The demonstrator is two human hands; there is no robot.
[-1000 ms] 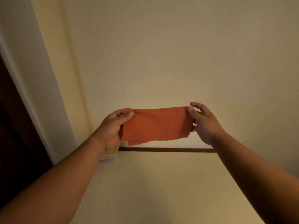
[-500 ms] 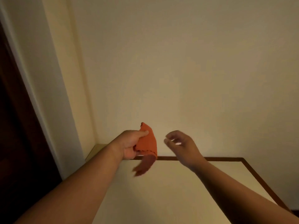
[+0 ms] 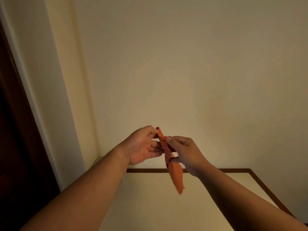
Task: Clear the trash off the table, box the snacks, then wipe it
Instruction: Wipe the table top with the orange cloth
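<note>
Left hand (image 3: 143, 145) and right hand (image 3: 185, 150) both pinch a folded orange cloth (image 3: 173, 170) with zigzag edges, hanging above the smooth cream bench (image 3: 166, 205).

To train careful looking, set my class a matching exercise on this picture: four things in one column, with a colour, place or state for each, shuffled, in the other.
Things:
1. cloth
2. table
3. left hand
4. wall

Descriptions:
A. cream top, brown rim
B. orange, scalloped edge
C. plain, behind the table
D. pinches the cloth's top end

Pairs: 1-B, 2-A, 3-D, 4-C
</note>
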